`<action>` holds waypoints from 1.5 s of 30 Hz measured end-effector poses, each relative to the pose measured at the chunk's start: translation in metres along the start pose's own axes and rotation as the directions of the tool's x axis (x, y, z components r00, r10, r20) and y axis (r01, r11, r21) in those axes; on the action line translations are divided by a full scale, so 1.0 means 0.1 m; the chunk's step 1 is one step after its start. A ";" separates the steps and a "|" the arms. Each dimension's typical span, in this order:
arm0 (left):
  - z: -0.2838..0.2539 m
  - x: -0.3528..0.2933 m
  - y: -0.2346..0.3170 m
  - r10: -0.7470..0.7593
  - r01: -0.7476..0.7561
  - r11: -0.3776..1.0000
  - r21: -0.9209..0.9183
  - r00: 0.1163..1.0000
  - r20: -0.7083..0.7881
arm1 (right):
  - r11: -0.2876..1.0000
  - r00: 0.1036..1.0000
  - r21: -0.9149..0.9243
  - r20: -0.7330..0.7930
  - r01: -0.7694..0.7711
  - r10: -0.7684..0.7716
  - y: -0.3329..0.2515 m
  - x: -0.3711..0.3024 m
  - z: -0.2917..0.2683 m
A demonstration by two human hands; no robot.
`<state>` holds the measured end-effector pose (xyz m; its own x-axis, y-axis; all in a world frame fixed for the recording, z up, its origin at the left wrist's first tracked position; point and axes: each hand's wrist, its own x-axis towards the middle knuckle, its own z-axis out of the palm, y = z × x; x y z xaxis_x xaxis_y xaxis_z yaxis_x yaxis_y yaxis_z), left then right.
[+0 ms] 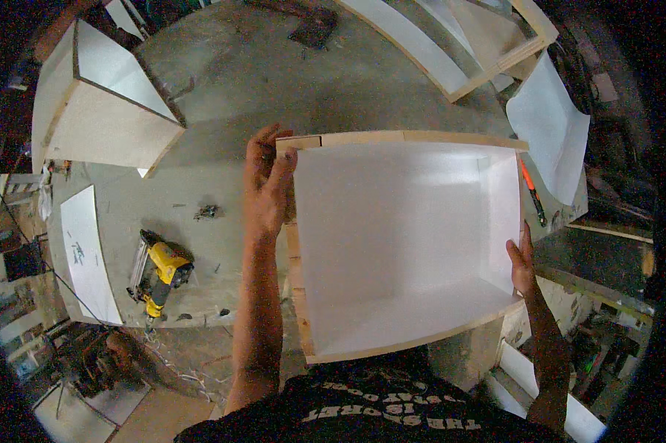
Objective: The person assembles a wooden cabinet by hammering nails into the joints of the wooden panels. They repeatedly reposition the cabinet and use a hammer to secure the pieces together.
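Observation:
A shallow wooden box [392, 236] with a white inner face and pale wood edges is held in front of me, its hollow side toward me. My left hand [269, 181] is closed on its far left corner, thumb on the rim and fingers behind. At the right wall my right hand [522, 267] grips the box from outside, with the thumb resting along the side and the other fingers partly hidden. Beyond the right wall lies a slim tool with an orange handle [529, 184] and a dark end.
A yellow and black nail gun [163, 273] lies on the grey table [222, 96], left of my forearm. Nearby are a small dark heap of bits [207, 213] and a white strip [86, 255]. Another box [111, 122] stands far left; wood-edged panels [451, 92] and a bent white sheet [551, 133] lie far right.

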<state>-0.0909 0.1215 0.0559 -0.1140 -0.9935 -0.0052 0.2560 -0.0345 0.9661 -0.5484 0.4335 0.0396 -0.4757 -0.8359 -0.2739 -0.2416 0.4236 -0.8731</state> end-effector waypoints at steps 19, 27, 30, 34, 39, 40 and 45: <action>-0.08 -0.25 0.23 -0.141 0.100 0.906 0.411 0.987 0.072 | 0.950 0.981 -0.257 0.125 0.178 -0.150 -0.35 0.07 0.09; -0.06 -1.42 0.34 -0.088 -0.005 0.843 0.538 0.985 0.147 | 0.973 0.990 -0.183 0.065 0.138 -0.128 -0.19 0.19 0.10; -0.28 -1.93 0.46 -0.230 0.217 0.900 0.379 0.973 -0.010 | 0.983 0.976 0.052 0.117 0.177 -0.182 -0.21 0.23 0.11; -0.29 -2.64 0.35 -0.274 0.368 0.829 0.421 0.924 -0.267 | 0.981 0.977 0.138 0.142 0.137 -0.156 -0.19 0.27 0.07; 0.00 -2.95 -0.19 -0.130 0.153 0.988 0.007 0.861 -0.491 | 0.980 0.978 -0.036 0.090 0.193 -0.189 0.06 0.42 -0.03; 0.00 -2.95 -0.25 -0.106 0.134 0.991 0.023 0.865 -0.490 | 0.969 0.966 -0.057 0.113 0.239 -0.231 0.14 0.47 -0.07; -0.18 -2.85 -0.39 0.009 0.208 0.938 0.276 0.784 -0.620 | 0.971 0.906 0.084 0.348 0.224 -0.239 0.35 0.69 -0.06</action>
<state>-0.0515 0.4039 0.0155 0.5081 -0.8471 -0.1558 -0.0483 -0.2086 0.9768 -0.5947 0.3923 -0.0073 -0.0790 -0.9806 -0.1796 -0.2706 0.1945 -0.9428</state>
